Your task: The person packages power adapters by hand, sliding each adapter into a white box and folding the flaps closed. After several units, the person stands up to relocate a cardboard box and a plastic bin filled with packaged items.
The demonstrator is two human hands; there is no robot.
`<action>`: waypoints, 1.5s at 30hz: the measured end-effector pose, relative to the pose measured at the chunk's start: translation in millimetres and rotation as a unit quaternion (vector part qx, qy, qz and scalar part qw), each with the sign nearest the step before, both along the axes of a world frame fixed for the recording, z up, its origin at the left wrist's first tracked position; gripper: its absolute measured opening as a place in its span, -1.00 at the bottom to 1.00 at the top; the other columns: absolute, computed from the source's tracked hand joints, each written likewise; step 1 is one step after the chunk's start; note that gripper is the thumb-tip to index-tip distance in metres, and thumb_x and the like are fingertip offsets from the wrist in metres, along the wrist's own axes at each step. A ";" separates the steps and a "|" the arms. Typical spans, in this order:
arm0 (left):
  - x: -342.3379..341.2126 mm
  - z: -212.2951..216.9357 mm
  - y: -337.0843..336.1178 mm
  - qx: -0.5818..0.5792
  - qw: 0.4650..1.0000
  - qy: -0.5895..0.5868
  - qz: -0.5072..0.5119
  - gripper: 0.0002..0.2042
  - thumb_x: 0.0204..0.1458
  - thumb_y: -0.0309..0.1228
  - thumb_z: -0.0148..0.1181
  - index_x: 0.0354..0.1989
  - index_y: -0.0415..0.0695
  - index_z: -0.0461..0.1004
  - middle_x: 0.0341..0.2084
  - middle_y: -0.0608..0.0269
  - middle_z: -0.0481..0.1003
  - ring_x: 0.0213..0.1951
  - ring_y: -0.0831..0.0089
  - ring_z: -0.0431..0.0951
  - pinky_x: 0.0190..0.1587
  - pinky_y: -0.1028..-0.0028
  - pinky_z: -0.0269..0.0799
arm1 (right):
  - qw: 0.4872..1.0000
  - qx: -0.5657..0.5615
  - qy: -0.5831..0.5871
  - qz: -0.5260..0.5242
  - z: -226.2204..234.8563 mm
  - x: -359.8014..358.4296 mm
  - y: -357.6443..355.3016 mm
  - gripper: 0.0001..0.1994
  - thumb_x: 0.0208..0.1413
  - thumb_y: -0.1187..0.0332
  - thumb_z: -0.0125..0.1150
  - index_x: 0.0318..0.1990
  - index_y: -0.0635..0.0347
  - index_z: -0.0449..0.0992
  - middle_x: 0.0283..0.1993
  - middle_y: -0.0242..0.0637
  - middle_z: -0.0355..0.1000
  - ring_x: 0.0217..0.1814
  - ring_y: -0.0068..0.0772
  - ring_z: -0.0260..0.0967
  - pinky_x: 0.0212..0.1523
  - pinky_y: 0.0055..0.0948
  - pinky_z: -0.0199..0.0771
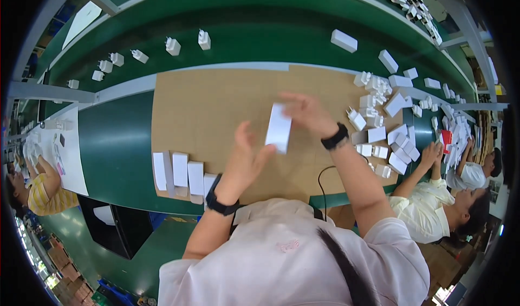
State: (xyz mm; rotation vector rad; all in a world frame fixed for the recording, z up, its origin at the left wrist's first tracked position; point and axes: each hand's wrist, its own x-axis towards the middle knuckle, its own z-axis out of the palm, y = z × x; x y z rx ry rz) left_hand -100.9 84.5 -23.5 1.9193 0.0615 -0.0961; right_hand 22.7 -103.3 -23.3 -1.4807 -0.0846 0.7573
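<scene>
Over at the left, four white boxes (pixel 181 175) stand in a row on the counter (pixel 216 105). Next, the left hand (pixel 245 162) hangs spread, holding nothing, just below-left of the small white box (pixel 279 128). That box stands upright, pinched at its top by the right hand (pixel 306 113), the nearer grip.

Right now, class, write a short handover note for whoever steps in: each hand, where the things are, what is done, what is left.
Right hand holds a small white box upright over the brown mat.
Left hand is open beside it, not quite touching.
Done: a row of white boxes stands at the mat's near left edge.
Left: a pile of white chargers and boxes lies at the right; more chargers sit on the green belt.
</scene>
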 end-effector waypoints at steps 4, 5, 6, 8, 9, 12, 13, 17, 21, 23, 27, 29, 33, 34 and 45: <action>-39.8 5.5 42.8 0.367 0.930 0.008 0.031 -0.40 -0.26 -0.29 0.33 -0.03 -0.28 0.25 -0.15 -0.16 0.31 -0.11 -0.05 0.26 -0.06 0.14 0.19 | 0.954 0.010 0.005 -0.300 -67.8 112.9 -16.2 -0.65 0.05 0.38 0.11 0.00 0.27 0.30 -0.19 -0.31 0.39 -0.21 -0.43 0.39 -0.22 -0.35 0.52; -53.6 5.1 50.3 0.401 0.914 0.048 0.034 -0.37 -0.33 -0.33 0.36 -0.02 -0.25 0.26 -0.16 -0.10 0.30 -0.12 -0.03 0.25 -0.09 0.14 0.21 | 0.935 -0.026 -0.016 -0.354 -76.3 134.6 -15.6 -0.66 0.07 0.36 0.09 -0.01 0.29 0.30 -0.18 -0.30 0.38 -0.20 -0.40 0.39 -0.18 -0.32 0.50; -67.5 6.0 53.2 0.405 0.912 0.047 0.039 -0.37 -0.33 -0.33 0.36 -0.02 -0.25 0.26 -0.16 -0.10 0.30 -0.12 -0.03 0.25 -0.09 0.14 0.21 | 0.921 -0.012 -0.027 -0.389 -83.7 152.2 -14.1 -0.64 0.06 0.36 0.10 0.00 0.31 0.29 -0.17 -0.29 0.38 -0.17 -0.36 0.38 -0.13 -0.34 0.46; -86.0 1.3 56.8 0.414 0.907 0.081 0.012 -0.35 -0.39 -0.36 0.38 -0.02 -0.23 0.26 -0.13 -0.07 0.28 -0.12 0.00 0.25 -0.10 0.16 0.21 | 0.820 -0.277 -0.308 -0.394 -99.9 173.1 -5.6 -0.58 0.01 0.37 0.12 0.05 0.28 0.28 -0.09 -0.21 0.37 -0.08 -0.28 0.34 -0.04 -0.43 0.35; -89.5 -3.3 56.9 0.416 0.906 0.083 0.014 -0.35 -0.39 -0.36 0.38 -0.02 -0.23 0.26 -0.13 -0.07 0.28 -0.12 0.00 0.25 -0.10 0.16 0.21 | 0.822 -0.274 -0.307 -0.392 -106.9 175.5 -2.1 -0.58 0.01 0.37 0.12 0.05 0.28 0.28 -0.09 -0.21 0.37 -0.08 -0.28 0.34 -0.04 -0.43 0.35; -100.6 -24.4 60.6 0.404 0.907 0.111 0.026 -0.40 -0.39 -0.50 0.31 -0.04 -0.22 0.27 -0.12 -0.07 0.24 -0.13 -0.02 0.25 -0.11 0.16 0.21 | 0.878 -0.207 -0.390 -0.184 -66.1 145.8 75.6 -0.56 -0.12 0.33 0.18 -0.01 0.21 0.35 -0.04 0.04 0.35 0.07 -0.05 0.26 0.01 -0.34 0.28; -103.8 -34.6 64.3 0.409 0.904 0.116 0.034 -0.40 -0.39 -0.50 0.31 -0.04 -0.22 0.27 -0.12 -0.07 0.24 -0.13 -0.02 0.25 -0.11 0.16 0.21 | 0.917 -0.161 -0.334 -0.149 -54.7 136.8 101.3 -0.57 -0.11 0.34 0.17 0.00 0.15 0.35 -0.04 0.02 0.34 0.07 -0.01 0.24 0.01 -0.33 0.27; -90.7 -21.5 60.2 0.305 0.948 0.082 0.048 -0.51 -0.35 -0.58 0.12 -0.09 -0.28 0.28 -0.21 -0.18 0.24 -0.20 -0.06 0.26 -0.13 0.20 0.25 | 0.741 -0.313 -0.593 -0.036 -76.8 153.2 179.8 -0.63 -0.10 0.46 0.08 -0.04 0.07 0.37 0.11 -0.06 0.21 0.13 -0.09 0.17 0.00 -0.21 0.29; -77.2 11.5 64.1 0.147 0.973 0.128 0.121 -0.41 -0.33 -0.43 0.26 0.00 -0.24 0.26 -0.25 -0.09 0.30 -0.18 0.10 0.32 -0.18 0.30 0.31 | 0.229 -0.539 -0.779 0.224 -105.5 167.1 242.0 -0.76 -0.09 0.35 0.04 -0.22 0.04 0.53 0.04 -0.21 0.29 0.19 -0.19 0.03 0.02 -0.21 0.13; -51.1 24.8 58.6 0.088 0.973 0.189 0.100 -0.37 -0.27 -0.41 0.28 0.07 -0.22 0.19 -0.19 -0.03 0.32 -0.18 0.26 0.34 -0.20 0.38 0.32 | 0.350 -0.597 -0.712 0.118 -180.9 243.2 213.4 -0.78 -0.09 0.34 0.04 -0.28 0.01 0.58 -0.09 -0.28 0.39 0.16 -0.23 0.05 0.02 -0.18 0.11; -42.3 7.4 70.5 -0.399 0.846 0.120 0.332 -0.38 -0.09 -0.54 0.13 0.20 -0.17 0.04 -0.03 0.05 0.29 -0.02 0.27 0.34 0.03 0.34 0.28 | 0.342 -0.578 -0.686 0.279 -82.1 191.0 243.5 -0.82 -0.13 0.34 0.07 -0.37 0.03 0.58 -0.24 -0.30 0.43 -0.03 -0.27 0.17 -0.04 -0.20 0.16; -29.5 16.1 77.4 -0.648 0.697 0.107 0.286 -0.43 -0.02 -0.44 0.13 0.17 -0.20 0.06 -0.08 0.00 0.34 -0.07 0.19 0.39 0.05 0.23 0.31 | 0.577 -0.485 -0.625 0.204 -6.3 161.5 208.9 -0.85 -0.16 0.36 0.13 -0.40 0.13 0.56 -0.26 -0.29 0.43 -0.11 -0.26 0.20 -0.17 -0.26 0.25; -12.8 -6.3 87.0 -0.748 0.628 0.105 0.186 -0.57 0.07 -0.27 0.04 0.06 -0.26 0.19 -0.12 0.00 0.38 -0.15 0.14 0.43 0.02 0.14 0.35 | 0.969 0.007 -0.244 -0.044 74.1 73.8 119.3 -0.78 0.00 0.41 0.13 -0.16 0.21 0.42 -0.20 -0.25 0.39 -0.13 -0.29 0.32 -0.19 -0.35 0.39; -7.0 -7.2 81.8 -0.750 0.630 0.117 0.165 -0.56 0.07 -0.25 0.04 0.06 -0.25 0.19 -0.13 0.01 0.38 -0.18 0.17 0.44 0.01 0.14 0.35 | 0.973 0.103 -0.185 -0.097 82.3 51.3 96.1 -0.71 0.02 0.39 0.13 -0.08 0.18 0.33 -0.18 -0.24 0.38 -0.14 -0.31 0.35 -0.16 -0.37 0.39; -17.9 26.8 -5.7 -0.669 0.717 0.196 0.032 -0.48 0.01 -0.12 0.13 0.05 -0.21 0.21 -0.16 0.15 0.39 -0.23 0.36 0.47 -0.02 0.28 0.40 | 0.928 0.180 -0.231 -0.229 97.8 -61.2 23.9 -0.58 -0.10 0.45 0.31 -0.11 0.17 0.21 -0.13 -0.26 0.35 -0.12 -0.44 0.35 -0.10 -0.45 0.36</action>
